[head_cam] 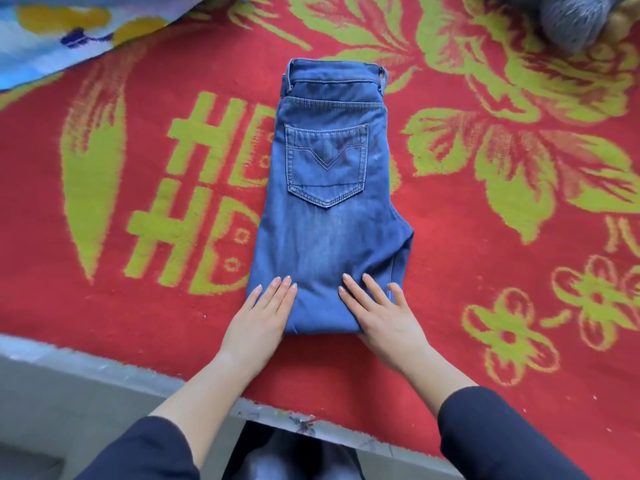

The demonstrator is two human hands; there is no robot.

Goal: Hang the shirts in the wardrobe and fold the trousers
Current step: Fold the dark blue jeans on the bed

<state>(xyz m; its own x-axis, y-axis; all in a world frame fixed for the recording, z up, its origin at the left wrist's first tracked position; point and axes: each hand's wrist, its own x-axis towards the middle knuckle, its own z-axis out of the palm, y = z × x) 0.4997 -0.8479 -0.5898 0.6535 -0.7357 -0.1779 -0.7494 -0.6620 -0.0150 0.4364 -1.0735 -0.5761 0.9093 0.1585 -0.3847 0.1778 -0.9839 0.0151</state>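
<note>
The left hand [258, 320] and right hand [381, 317] are pressing flat, fingers straight, on the near folded end of the jeans [329, 220], apparently creasing it against the red blanket [138, 306] beneath.

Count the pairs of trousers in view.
1: the folded jeans in the middle of the red blanket, left hand and right hand flat on their near end. The grey bundle at top right is too unclear to tell.

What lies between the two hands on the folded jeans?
Only bare denim of the jeans. In the head view, the left hand and right hand lie flat on its near end.
</note>
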